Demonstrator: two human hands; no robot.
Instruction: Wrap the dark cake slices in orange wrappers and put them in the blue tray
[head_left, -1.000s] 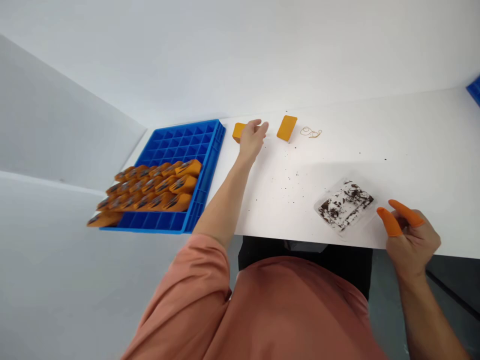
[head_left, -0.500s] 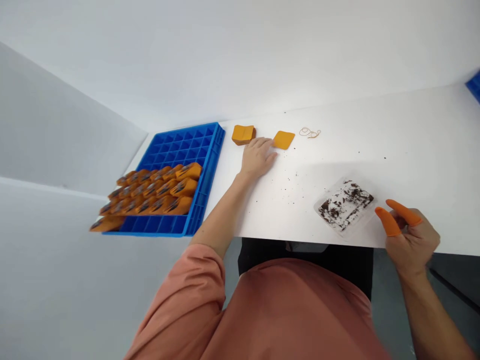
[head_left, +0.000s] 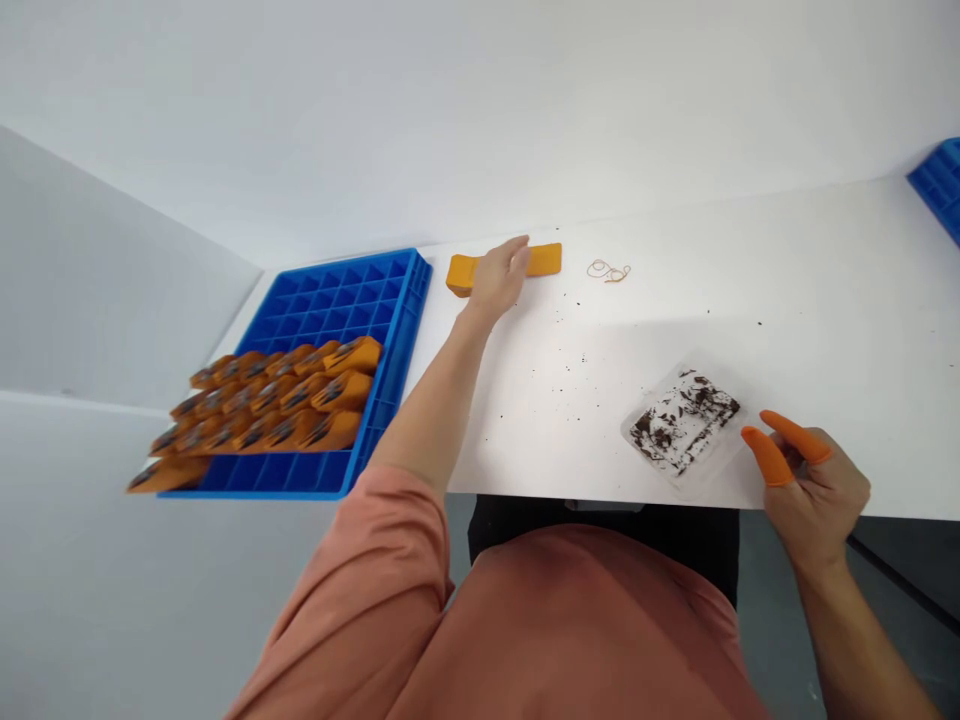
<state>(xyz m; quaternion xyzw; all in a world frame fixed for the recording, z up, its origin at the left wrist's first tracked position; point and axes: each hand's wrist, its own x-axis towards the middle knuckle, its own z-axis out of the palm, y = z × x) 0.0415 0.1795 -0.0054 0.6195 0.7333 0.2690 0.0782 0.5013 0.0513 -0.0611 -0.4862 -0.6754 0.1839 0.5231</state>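
Head view. Change noted: the left hand now lies across the flat orange rubbery blocks near the far edge of the white tabletop, toward its left end. In the previous view it sat nearer the viewer, below them, and the blocks lay apart. One block shows left of the hand and the other shows right of it, the two now roughly in line. The hand covers the gap, so whether they touch cannot be confirmed. Its fingers are extended over the blocks; a pinch cannot be confirmed.

The right hand is at the near edge of the tabletop, toward the right, holding nothing. Its thumb and forefinger are spread, each in an orange finger cot. Just beside it lies a clear plastic blister tray coated with dark brown flakes. Loose dark specks are scattered across the tabletop, and thin tan rubber bands lie by the far edge.

At the left end sits a blue plastic grid tray, with rows of orange pieces with dark inserts across its near compartments, the outermost jutting past its rim
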